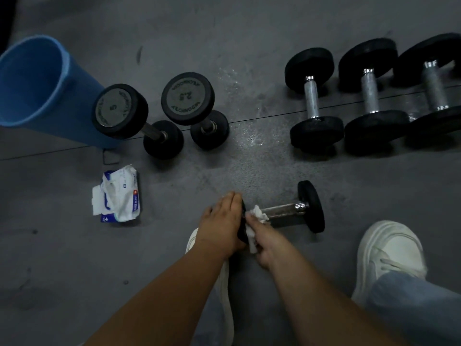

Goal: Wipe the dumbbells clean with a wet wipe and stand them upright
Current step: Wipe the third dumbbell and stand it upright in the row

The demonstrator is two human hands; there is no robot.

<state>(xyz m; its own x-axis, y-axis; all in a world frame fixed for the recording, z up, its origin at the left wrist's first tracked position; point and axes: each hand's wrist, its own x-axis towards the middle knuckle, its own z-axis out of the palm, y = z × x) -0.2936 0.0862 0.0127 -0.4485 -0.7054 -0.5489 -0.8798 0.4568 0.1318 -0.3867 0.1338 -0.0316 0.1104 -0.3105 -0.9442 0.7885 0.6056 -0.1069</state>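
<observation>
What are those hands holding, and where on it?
Right hand grips a crumpled wet wipe; left hand presses the near weight head of the dumbbell.

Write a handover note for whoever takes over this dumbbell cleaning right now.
Left hand: laid flat against the near head of the floor dumbbell, steadying it.
Right hand: grips the wet wipe at the near end of the handle.
Apparently done: two upright dumbbells beside the blue bin.
Left: finish this one and stand it up. Then the three lying dumbbells at the far right.
The wipe pack lies open on the floor to the left.
</observation>
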